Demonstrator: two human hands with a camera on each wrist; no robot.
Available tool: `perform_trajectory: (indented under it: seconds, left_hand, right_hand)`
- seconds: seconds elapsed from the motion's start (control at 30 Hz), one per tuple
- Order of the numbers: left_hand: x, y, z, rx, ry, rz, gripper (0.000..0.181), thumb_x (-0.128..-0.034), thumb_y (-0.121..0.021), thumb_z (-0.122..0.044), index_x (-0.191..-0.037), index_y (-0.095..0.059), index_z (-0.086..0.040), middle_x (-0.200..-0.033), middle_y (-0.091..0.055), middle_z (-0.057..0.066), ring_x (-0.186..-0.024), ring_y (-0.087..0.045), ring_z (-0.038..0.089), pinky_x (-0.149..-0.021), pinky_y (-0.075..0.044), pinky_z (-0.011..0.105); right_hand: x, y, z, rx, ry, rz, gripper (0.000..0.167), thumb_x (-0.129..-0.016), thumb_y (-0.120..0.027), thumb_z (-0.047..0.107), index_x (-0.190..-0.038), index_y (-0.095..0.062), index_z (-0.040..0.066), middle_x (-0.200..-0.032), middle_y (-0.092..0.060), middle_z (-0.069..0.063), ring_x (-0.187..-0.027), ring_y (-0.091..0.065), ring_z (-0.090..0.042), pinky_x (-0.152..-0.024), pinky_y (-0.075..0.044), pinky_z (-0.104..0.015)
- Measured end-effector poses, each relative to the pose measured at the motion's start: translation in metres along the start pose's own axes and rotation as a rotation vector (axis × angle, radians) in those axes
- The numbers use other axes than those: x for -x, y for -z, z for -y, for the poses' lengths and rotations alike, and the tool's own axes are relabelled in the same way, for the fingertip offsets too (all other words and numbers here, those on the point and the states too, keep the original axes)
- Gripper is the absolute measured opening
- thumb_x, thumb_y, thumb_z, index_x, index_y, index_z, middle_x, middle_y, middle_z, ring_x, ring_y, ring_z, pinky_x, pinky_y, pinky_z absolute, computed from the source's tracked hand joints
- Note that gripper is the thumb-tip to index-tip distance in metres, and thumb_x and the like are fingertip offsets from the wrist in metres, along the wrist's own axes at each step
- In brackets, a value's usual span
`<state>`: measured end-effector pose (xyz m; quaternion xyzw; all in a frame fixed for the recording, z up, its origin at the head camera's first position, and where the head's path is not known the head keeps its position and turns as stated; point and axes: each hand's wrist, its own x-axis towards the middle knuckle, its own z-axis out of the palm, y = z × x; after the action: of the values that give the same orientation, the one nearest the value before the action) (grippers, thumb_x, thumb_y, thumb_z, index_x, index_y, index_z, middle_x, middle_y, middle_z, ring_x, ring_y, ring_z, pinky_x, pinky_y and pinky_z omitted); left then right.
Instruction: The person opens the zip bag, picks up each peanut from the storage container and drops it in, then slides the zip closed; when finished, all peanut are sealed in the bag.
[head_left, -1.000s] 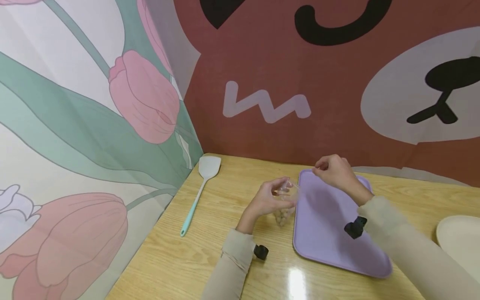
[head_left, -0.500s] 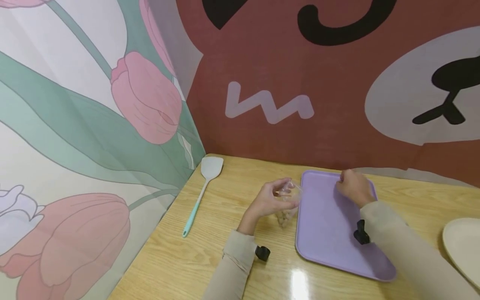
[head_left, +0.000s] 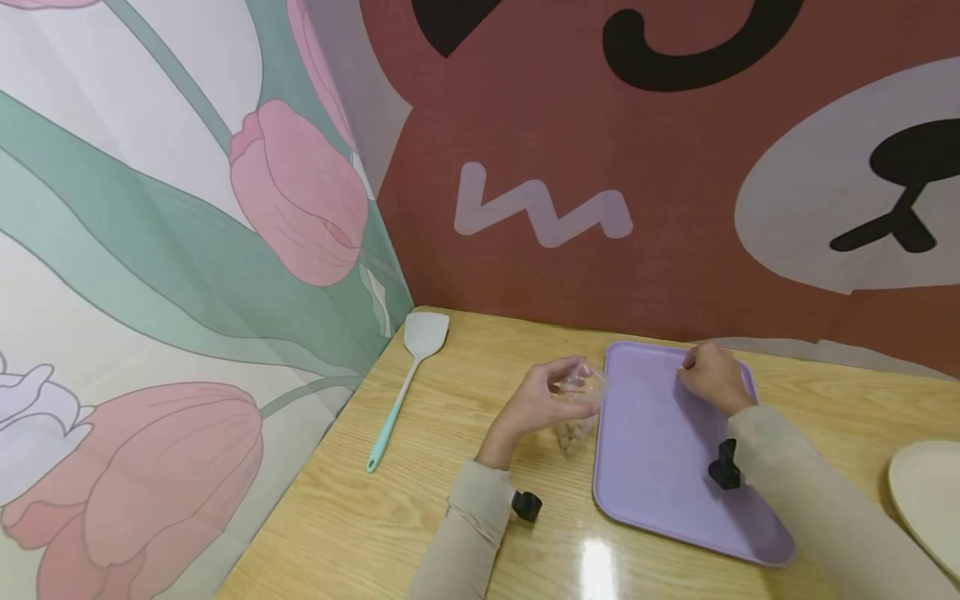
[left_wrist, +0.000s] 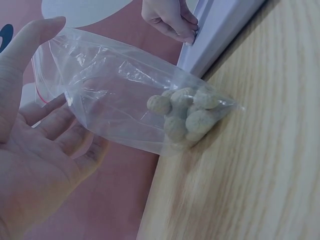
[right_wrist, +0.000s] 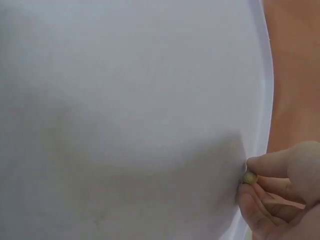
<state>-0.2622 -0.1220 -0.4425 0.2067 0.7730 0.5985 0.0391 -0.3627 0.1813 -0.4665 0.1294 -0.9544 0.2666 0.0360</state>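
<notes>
The right hand [head_left: 711, 379] has been shifted to the purple tray's [head_left: 667, 475] far right corner, a small ball [right_wrist: 250, 178] pinched in its fingers. The clear bag [left_wrist: 117, 90] of beige balls [left_wrist: 187, 117] remains gripped by the left hand's [head_left: 538, 398] fingers beside the tray.

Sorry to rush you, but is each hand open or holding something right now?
Left hand: holding the clear bag of round pieces near its mouth.
Right hand: pinching one small round piece at the far end of the tray.
</notes>
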Motion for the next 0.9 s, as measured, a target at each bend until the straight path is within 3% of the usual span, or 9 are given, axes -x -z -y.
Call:
perform_trajectory:
  seconds: [0.2,0.43,0.63,0.9]
  left_hand:
    - [0.000,-0.001,0.001,0.006,-0.001,0.002,0.075,-0.0804,-0.084,-0.014,-0.144,-0.048,0.001,-0.129,-0.063,0.015,-0.106,-0.063,0.013,-0.087,-0.052,0.026]
    - [0.001,-0.001,-0.001,0.003,-0.004,-0.002,0.075,-0.0804,-0.083,-0.013,-0.144,-0.048,0.001,-0.129,-0.062,0.018,-0.105,-0.063,0.011,-0.088,-0.052,0.026]
    - [0.001,-0.002,-0.002,0.018,-0.009,0.001,0.069,-0.0816,-0.082,-0.012,-0.143,-0.051,-0.002,-0.126,-0.064,0.010,-0.106,-0.064,0.013,-0.089,-0.052,0.027]
    - [0.000,-0.003,-0.001,0.023,0.017,0.021,0.076,-0.0820,-0.082,-0.017,-0.147,-0.045,-0.002,-0.132,-0.061,0.003,-0.105,-0.064,0.010,-0.086,-0.053,0.028]
  right_hand:
    - [0.002,0.012,0.027,-0.035,0.068,-0.037,0.017,-0.084,-0.069,0.004,-0.089,-0.071,-0.011,-0.087,-0.070,-0.024,-0.074,-0.065,-0.035,-0.065,-0.051,-0.048]
    - [0.009,0.029,0.090,-0.075,0.196,-0.084,0.015,-0.087,-0.070,0.006,-0.094,-0.072,-0.007,-0.085,-0.071,-0.016,-0.079,-0.067,-0.033,-0.072,-0.052,-0.050]
    - [0.030,0.031,0.141,-0.089,0.354,-0.088,0.011,-0.087,-0.072,0.004,-0.094,-0.073,-0.005,-0.084,-0.064,-0.011,-0.075,-0.064,-0.026,-0.068,-0.054,-0.046]
    - [0.049,0.029,0.163,-0.118,0.434,-0.052,0.007,-0.085,-0.075,-0.001,-0.092,-0.074,-0.002,-0.082,-0.063,-0.004,-0.072,-0.062,-0.018,-0.065,-0.054,-0.038]
